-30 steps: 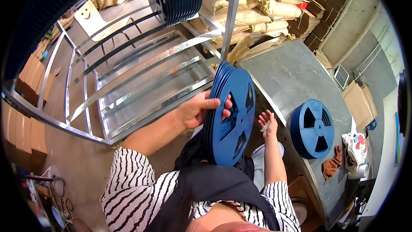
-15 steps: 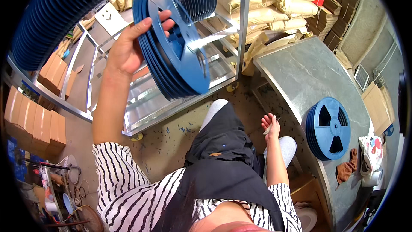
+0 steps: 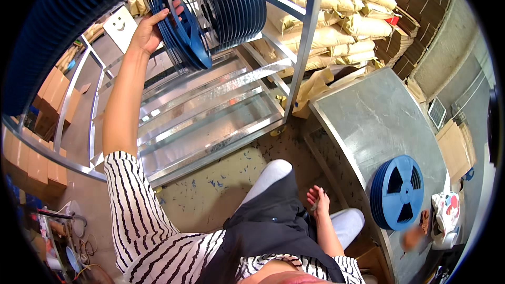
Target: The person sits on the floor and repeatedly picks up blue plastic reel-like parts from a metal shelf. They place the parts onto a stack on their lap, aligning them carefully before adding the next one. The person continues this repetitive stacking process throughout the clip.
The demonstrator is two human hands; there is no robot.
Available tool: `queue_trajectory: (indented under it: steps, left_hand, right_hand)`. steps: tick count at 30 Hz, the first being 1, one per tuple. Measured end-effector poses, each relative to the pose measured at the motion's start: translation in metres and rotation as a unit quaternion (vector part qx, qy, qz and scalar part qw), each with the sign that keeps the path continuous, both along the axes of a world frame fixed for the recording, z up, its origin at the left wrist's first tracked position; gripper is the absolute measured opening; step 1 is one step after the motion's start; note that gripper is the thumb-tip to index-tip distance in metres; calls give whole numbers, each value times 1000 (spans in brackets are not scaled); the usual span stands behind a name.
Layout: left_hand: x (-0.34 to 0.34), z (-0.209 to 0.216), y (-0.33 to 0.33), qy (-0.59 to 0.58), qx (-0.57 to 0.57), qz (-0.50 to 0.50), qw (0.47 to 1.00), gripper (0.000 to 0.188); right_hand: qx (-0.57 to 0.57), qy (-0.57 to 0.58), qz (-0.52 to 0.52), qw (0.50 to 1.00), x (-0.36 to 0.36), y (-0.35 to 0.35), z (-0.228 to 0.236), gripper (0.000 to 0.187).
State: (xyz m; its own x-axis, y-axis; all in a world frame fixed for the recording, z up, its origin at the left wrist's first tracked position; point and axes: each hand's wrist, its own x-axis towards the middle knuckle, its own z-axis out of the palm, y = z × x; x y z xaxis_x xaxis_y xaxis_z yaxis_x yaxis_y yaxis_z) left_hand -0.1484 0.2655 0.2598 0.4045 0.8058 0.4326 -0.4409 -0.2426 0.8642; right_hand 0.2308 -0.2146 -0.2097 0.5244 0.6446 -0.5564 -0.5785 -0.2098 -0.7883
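Dark scraps litter the dull floor, and a grey-topped table stands at right, its surface catching light. Tan sacks are piled beyond — a pale wall rises farther right — while brown cartons sit far left.

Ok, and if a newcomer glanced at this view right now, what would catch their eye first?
Probably the blue reels gripped in the raised left hand at upper left, beside a row of dark reels on the metal rack. Next, likely the other blue reel stack on the grey table at right, and the piled tan sacks at top.
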Motion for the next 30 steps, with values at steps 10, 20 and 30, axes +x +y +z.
queue_trajectory:
  steps: [10, 20, 30]
  left_hand:
    - [29, -34, 147, 13, -1, -49, 999, 49]
    - [20, -29, 196, 187, -50, 145, 970, 40]
    - [-1, -90, 200, 146, -78, 347, 923, 85]
  right_hand:
    - [-72, 10, -37, 997, 13, -12, -26, 43]
    - [-101, 5, -28, 995, 16, 1, -37, 45]
    - [-121, -9, 11, 993, 13, 3, -40, 47]
